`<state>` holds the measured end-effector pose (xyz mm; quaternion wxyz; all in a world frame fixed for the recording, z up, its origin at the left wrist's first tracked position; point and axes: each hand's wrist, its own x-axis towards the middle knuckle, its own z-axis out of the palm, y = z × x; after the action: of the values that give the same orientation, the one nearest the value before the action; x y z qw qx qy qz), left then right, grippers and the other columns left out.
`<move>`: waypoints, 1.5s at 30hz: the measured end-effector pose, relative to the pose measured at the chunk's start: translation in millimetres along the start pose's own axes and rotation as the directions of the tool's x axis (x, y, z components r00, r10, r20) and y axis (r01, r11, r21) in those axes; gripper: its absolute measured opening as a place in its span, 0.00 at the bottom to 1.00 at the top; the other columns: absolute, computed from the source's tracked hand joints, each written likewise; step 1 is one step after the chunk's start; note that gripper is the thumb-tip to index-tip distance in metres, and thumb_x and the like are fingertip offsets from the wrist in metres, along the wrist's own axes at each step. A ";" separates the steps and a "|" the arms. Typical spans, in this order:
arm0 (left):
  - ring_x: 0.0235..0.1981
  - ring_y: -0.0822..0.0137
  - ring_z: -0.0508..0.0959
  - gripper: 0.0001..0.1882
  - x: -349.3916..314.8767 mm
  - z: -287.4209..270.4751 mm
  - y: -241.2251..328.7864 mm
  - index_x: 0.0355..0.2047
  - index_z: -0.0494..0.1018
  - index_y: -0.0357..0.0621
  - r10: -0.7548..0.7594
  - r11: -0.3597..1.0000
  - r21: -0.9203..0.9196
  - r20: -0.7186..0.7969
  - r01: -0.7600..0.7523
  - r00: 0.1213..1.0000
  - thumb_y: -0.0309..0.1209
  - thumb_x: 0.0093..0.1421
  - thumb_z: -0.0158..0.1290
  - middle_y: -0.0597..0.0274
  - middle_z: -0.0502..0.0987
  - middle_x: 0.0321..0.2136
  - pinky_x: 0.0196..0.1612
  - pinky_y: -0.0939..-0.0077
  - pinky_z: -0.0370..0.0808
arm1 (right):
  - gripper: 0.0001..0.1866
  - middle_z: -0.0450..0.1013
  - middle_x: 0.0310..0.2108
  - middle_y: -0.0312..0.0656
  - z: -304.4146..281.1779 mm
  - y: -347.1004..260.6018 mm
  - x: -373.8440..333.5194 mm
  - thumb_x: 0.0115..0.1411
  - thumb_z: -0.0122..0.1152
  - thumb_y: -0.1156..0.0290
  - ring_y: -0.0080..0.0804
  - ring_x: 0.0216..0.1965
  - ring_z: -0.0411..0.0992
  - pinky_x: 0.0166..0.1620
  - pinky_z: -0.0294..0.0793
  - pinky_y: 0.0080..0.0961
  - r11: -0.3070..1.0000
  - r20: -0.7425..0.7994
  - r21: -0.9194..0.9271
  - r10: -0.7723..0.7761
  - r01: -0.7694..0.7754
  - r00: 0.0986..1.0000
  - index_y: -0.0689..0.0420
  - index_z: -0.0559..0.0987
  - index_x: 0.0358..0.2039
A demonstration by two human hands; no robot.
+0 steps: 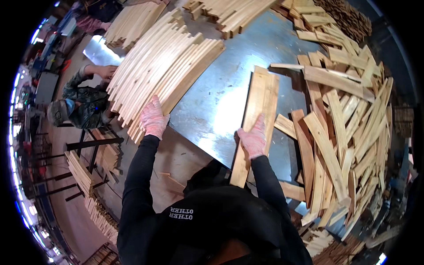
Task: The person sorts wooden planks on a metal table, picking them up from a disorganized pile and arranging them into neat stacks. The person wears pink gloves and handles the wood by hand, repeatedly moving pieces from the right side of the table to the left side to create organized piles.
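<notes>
My left hand (pixel 154 118), in a pinkish-white knit glove, lies on the near end of a long row of pale wooden slats (pixel 154 62) standing on edge side by side. Its fingers are stretched out along the slats. My right hand (pixel 255 138), gloved alike, rests flat on wooden boards (pixel 261 95) lying lengthwise in front of me, thumb spread from the fingers. The boards lie close together on the shiny metal table (pixel 207 97), their near end reaching its front edge.
A heap of loose boards (pixel 340 132) covers the table's right side. More slat stacks (pixel 238 15) stand at the far side. Beyond the row at left, a person in camouflage clothing (pixel 86 99) has a hand near the slats. A dark metal frame (pixel 95 143) stands at lower left.
</notes>
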<state>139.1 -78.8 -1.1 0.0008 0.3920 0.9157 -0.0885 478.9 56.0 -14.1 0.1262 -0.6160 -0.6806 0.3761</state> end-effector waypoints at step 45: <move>0.33 0.41 0.81 0.22 45.9 -55.4 224.2 0.35 0.78 0.39 0.501 0.590 -0.728 -0.010 -0.350 0.866 0.49 0.61 0.52 0.41 0.80 0.27 0.37 0.54 0.79 | 0.34 0.67 0.61 0.54 -125.2 40.8 19.7 0.67 0.58 0.67 0.36 0.60 0.67 0.62 0.66 0.28 0.751 0.038 0.655 -0.150 0.089 0.988 0.64 0.58 0.69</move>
<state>272.0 114.9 14.1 0.2626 0.5580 0.7514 0.2348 584.6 117.4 38.7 0.3259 -0.4719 -0.5503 0.6069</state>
